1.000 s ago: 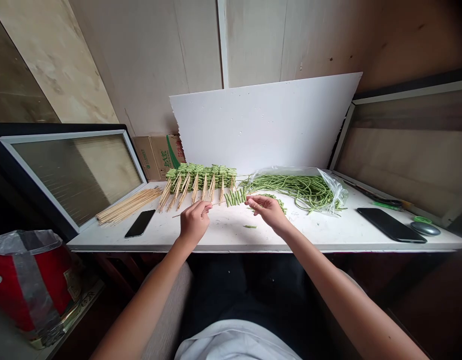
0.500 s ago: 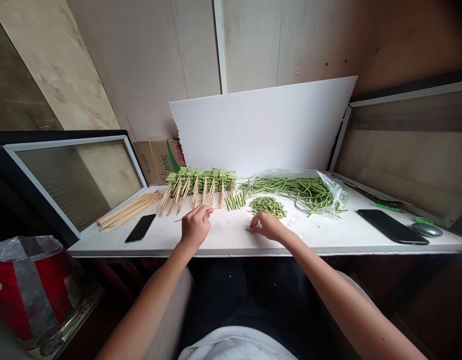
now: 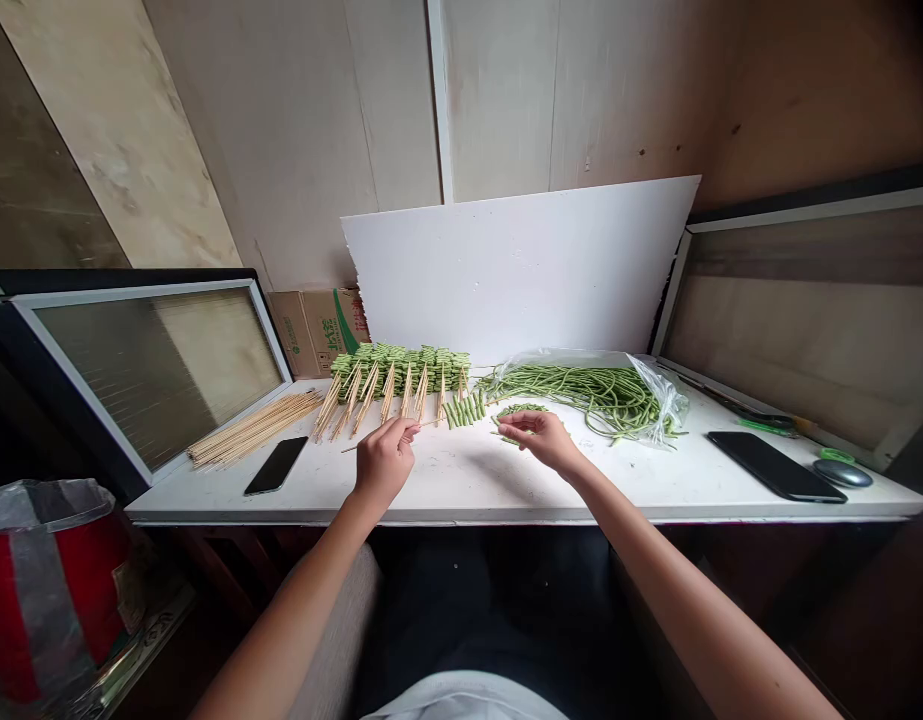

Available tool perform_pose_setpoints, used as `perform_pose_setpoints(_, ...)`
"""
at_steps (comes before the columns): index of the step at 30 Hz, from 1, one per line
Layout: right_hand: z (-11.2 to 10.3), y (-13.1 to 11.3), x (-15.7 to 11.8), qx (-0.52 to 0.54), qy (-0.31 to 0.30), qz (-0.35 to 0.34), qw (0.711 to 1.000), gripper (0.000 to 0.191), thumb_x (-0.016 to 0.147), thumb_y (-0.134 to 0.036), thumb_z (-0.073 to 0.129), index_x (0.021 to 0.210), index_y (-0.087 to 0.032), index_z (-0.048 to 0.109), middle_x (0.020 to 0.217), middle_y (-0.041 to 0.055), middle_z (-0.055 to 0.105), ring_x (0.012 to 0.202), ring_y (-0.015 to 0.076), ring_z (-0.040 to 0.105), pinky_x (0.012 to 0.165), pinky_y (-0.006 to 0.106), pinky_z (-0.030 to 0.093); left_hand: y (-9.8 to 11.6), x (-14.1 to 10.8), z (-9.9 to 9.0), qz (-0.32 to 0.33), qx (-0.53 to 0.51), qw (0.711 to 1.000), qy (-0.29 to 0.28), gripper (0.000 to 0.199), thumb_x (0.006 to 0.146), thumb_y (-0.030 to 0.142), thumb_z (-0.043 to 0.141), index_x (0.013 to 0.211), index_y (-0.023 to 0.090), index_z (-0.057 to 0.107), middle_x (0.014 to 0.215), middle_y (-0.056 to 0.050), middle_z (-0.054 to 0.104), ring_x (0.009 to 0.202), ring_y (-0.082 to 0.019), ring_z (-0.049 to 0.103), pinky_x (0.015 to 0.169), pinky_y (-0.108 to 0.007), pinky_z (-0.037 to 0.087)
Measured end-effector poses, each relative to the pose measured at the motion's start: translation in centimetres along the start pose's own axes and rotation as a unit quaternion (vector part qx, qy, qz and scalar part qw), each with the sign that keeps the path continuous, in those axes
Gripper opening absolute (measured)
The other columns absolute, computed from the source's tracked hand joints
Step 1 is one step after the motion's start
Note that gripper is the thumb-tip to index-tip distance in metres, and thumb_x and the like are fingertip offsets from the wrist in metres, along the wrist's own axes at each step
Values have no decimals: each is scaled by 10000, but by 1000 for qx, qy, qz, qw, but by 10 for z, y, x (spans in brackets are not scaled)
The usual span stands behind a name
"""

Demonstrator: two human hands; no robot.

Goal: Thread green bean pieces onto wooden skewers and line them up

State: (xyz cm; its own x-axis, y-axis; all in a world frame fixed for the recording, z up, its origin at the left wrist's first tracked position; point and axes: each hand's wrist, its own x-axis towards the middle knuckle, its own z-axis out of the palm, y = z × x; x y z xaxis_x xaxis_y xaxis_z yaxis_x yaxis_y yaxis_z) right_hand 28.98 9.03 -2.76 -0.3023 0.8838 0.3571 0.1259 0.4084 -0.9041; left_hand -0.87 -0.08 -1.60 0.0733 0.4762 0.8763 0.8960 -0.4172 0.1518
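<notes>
In my left hand (image 3: 386,458), closed in a pinch, is a bamboo skewer (image 3: 431,422). A row of short green bean pieces (image 3: 465,409) is threaded crosswise near its far end. My right hand (image 3: 540,438) hovers just right of the skewer's tip, its fingers pinched on a small bean piece (image 3: 495,421). Behind that hand, and partly hidden by it, lies a pile of cut bean pieces (image 3: 522,408). Finished bean skewers (image 3: 401,368) are stacked at the back, their bare stick ends towards me.
Loose bamboo skewers (image 3: 255,428) lie at the left, beside a phone (image 3: 276,466). Long uncut beans (image 3: 588,385) spill from a clear plastic bag (image 3: 667,400). A larger black phone (image 3: 774,466) and a grey mouse (image 3: 842,473) are at the right. A white board (image 3: 513,275) stands behind.
My right hand has risen from the tabletop with the bean piece and moved away from me, towards the skewer tip. My left hand keeps its hold on the skewer. The view has tilted slightly.
</notes>
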Motion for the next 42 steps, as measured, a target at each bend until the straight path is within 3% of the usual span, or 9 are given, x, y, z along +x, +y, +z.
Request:
perform_pose_setpoints(6,-5,-15,0,267,5,68,961,355,769,-535,860,970,-249,803,1071,76,784,1051,238,714,731,273,577,0,-1,1,8,-14,1000,4,292,871,3,522,944,210,713,857,-14,779,773,-185,735,656,-255,518)
perform_pose_setpoints(10,-2,-20,-3,345,-4,71,936,303,808,-493,851,971,-245,793,1156,74,778,1158,241,706,801,260,596,1,-2,2,1,-18,1000,0,265,884,26,538,933,215,717,847,-14,777,746,-186,727,647,-260,510)
perform_pose_setpoints(26,3,-19,-4,350,-3,73,934,332,804,-507,851,991,-242,780,1151,79,790,1164,249,721,729,256,602,4,-1,2,4,-16,1000,-3,256,894,32,542,919,208,726,844,-14,786,770,-187,740,657,-257,511)
perform_pose_setpoints(33,5,-18,-5,336,27,69,939,317,772,-501,876,931,-240,792,1112,79,798,1183,267,709,689,248,559,3,-1,0,4,-13,1000,-7,282,875,17,532,911,213,732,845,-8,789,766,-184,740,645,-256,504)
perform_pose_setpoints(42,9,-18,-6,310,34,68,948,326,789,-509,852,946,-228,798,1117,105,802,1191,281,701,793,298,525,3,-1,-1,11,-3,1000,-1,313,841,-6,521,903,214,735,836,-9,792,767,-193,750,640,-260,517)
